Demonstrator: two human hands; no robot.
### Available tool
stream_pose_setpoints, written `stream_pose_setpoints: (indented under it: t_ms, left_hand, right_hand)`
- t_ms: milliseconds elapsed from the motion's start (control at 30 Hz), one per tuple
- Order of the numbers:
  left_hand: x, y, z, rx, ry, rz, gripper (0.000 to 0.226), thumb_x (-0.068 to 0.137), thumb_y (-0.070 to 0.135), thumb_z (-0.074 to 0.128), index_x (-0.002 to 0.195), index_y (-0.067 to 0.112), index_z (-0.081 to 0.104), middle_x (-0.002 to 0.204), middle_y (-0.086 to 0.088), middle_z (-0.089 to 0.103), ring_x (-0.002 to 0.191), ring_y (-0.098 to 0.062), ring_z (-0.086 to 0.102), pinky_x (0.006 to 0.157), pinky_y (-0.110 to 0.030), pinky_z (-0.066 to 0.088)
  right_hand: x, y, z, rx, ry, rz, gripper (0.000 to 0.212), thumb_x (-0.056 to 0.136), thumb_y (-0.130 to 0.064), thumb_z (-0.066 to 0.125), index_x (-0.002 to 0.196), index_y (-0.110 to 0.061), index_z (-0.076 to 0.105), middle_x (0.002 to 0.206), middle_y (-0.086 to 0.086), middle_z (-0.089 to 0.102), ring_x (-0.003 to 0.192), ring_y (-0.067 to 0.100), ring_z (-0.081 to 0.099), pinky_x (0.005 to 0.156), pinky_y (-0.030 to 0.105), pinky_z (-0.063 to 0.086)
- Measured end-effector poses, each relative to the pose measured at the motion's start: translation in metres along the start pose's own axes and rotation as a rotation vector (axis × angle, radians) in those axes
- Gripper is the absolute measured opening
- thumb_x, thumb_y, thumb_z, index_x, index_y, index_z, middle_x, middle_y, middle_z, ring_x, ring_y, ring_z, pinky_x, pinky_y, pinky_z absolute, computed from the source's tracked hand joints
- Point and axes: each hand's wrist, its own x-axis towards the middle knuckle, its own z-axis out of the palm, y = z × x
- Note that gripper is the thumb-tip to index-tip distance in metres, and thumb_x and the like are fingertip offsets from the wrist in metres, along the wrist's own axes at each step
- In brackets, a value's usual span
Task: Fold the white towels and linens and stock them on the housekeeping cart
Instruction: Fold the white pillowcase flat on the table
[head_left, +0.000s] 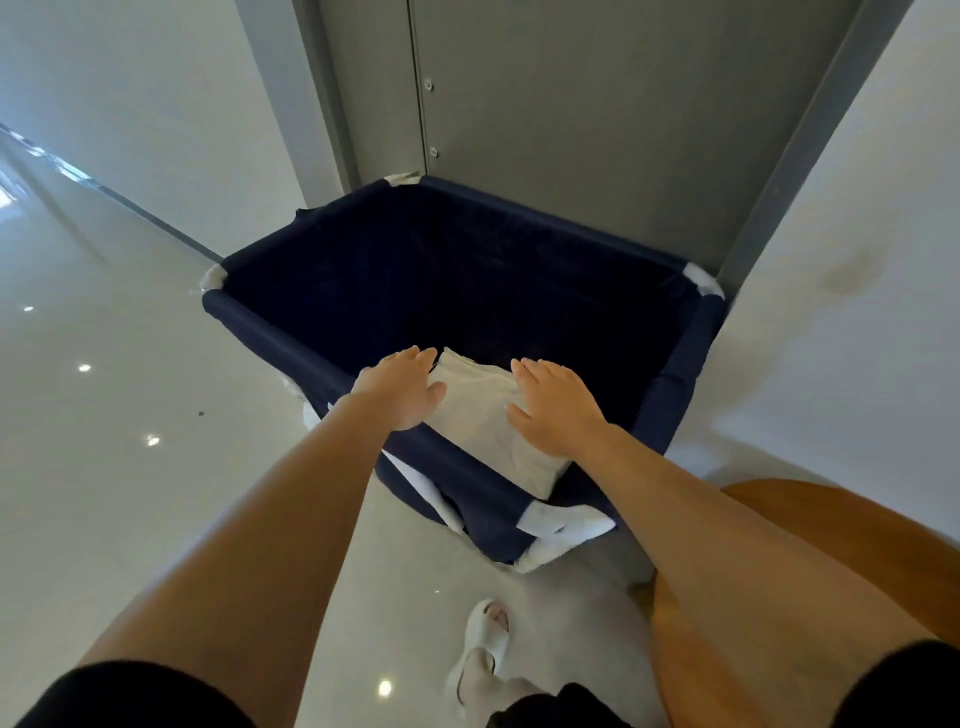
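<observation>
View from above a person's own bare arms, reaching forward and down. A folded white towel (483, 415) lies across the near rim of a cart (270, 332) lined in dark navy cloth, part on the rim and its far end jutting over the deep, dark inside.

The two hands are apart, one on each side of the towel, and neither is clamped on it. The left hand (400, 389) lies flat along the towel's left edge, fingers straight and thumb resting on the cloth. The right hand (556, 408) presses palm-down on the towel's right side, fingers straight.

The towel looks soft, light and limp, folded into a flat oblong of several layers. It would probably sag and come unfolded if lifted by one corner. It is likely best taken from both long sides at once, palms under or pinching all layers, so that the fold holds as it goes down into the cart.

Other white cloth (561, 525) hangs at the cart's near outer corner. A grey door (571, 104) stands behind the cart, on a glossy pale floor (104, 415). A rounded wooden surface (667, 649) shows at lower right, and a white sandal (485, 631) below.
</observation>
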Motion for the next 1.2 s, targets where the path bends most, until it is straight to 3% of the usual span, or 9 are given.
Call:
stream_pose_setpoints:
  t_ms: [233,467,1033,1200]
  left_hand:
    - [0.125,-0.032,-0.011,0.059,-0.125,0.019,0.060,0.101,0.039,0.034,0.152,0.018,0.012,0.159,-0.005,0.014,0.143,-0.027,0.021,0.111,-0.047,0.028]
    - [0.233,-0.038,0.001,0.123,-0.306,0.098,0.060,0.101,0.038,0.034,0.152,0.017,0.011,0.158,-0.004,0.014,0.142,-0.026,0.022,0.112,-0.044,0.026]
    - [0.457,0.025,0.148,0.263,-0.650,0.592,0.061,0.100,0.037,0.036,0.152,0.019,0.008,0.160,-0.005,0.009,0.145,-0.024,0.015,0.114,-0.039,0.023]
    - [0.514,0.057,0.208,0.390,-0.598,0.763,0.066,0.100,0.034,0.039,0.152,0.021,0.002,0.160,-0.005,-0.001,0.147,-0.025,0.001,0.117,-0.042,0.011]
  right_hand:
    - [0.118,0.031,0.024,0.067,-0.101,0.081,0.063,0.099,-0.040,0.033,0.150,-0.009,0.013,0.156,0.007,0.019,0.143,0.024,0.017,0.118,0.038,0.014]
    - [0.185,0.059,0.055,0.093,-0.240,0.150,0.064,0.100,-0.040,0.032,0.151,-0.010,0.007,0.157,0.007,0.014,0.144,0.024,0.014,0.117,0.038,0.010]
    - [0.260,0.140,0.197,0.341,-0.429,0.732,0.065,0.100,-0.034,0.033,0.151,-0.009,0.003,0.158,0.010,0.009,0.144,0.026,0.011,0.118,0.037,0.009]
    - [0.295,0.181,0.254,0.422,-0.404,0.857,0.067,0.099,-0.036,0.036,0.151,-0.011,0.002,0.158,0.009,0.007,0.143,0.026,0.013,0.117,0.037,0.010]
